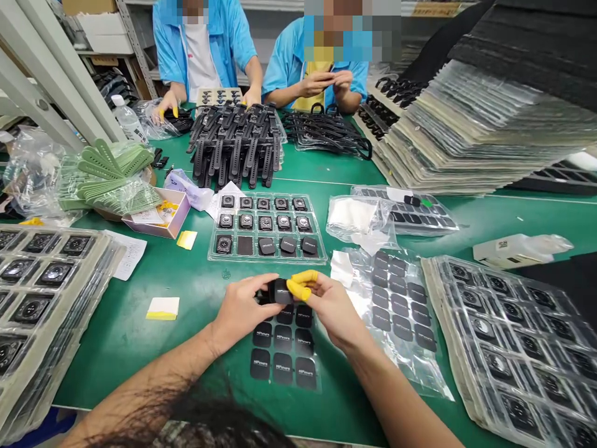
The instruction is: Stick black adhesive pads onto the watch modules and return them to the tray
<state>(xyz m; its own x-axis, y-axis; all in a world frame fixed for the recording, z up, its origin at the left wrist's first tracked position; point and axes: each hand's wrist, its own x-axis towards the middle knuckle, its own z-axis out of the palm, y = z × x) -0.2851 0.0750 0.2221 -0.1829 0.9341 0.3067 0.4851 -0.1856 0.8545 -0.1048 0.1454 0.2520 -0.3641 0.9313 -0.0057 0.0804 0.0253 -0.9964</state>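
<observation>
- Black square watch unit [282, 291]: one, held up above the table [200, 348], at the centre of the clock for all entries below.
- Label sheet [283, 358]: clear, with rows of black printed squares; at 6 o'clock, its far end partly hidden by the hands and the unit.
- Clear tray [212, 256]: three rows of slots with watch units; at 12 o'clock, just beyond the hands.
- Strapped black watches [237, 146]: piled; at 11 o'clock, past the tray.
- Green straps [116, 174]: bagged bundle; at 10 o'clock, beside an open box [156, 228] with yellow contents.
- White-and-yellow pad [162, 308]: at 9 o'clock.
- Left tray stack [91, 298]: at 9 o'clock, farther out.
- Bagged sheet [400, 305]: black squares in clear plastic; at 3 o'clock, near the right hand.
- Right tray stack [517, 348]: at 4 o'clock.
- White bottle [513, 251]: lying on its side; at 2 o'clock.
- Left hand [242, 306]: nearly closed, thumb and fingers pinching the unit's left side.
- Right hand [333, 305]: yellow finger covers [298, 290], drawn close together at the unit's right edge; gripping or merely touching, cannot be told.
</observation>
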